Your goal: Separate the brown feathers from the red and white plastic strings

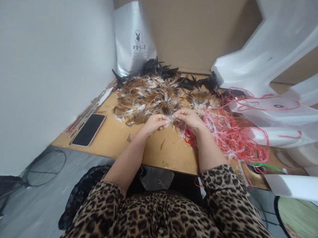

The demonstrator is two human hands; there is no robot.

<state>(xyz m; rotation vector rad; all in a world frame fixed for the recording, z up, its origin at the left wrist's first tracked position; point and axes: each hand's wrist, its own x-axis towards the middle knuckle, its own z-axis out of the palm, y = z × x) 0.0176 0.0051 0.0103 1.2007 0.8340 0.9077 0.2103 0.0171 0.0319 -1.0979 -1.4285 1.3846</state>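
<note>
My left hand (156,124) and my right hand (188,119) meet above the near middle of the wooden table (143,147). Between their fingertips is a small pale, fluffy feather (171,119), pinched from both sides; its details are blurred. Just beyond my hands spreads a heap of brown feathers (146,96) with whitish down. Darker, black feathers (159,69) lie along its far side. To the right of my right hand is a tangle of red and pink ribbon strips (228,134), partly behind my right forearm.
A phone (89,130) lies on the left, beside thin sticks (85,114) along the wall. At the back stands a silver bag (134,41). White curved sheets (250,56) crowd the right side. A black plastic bag (84,190) is below the table's front edge.
</note>
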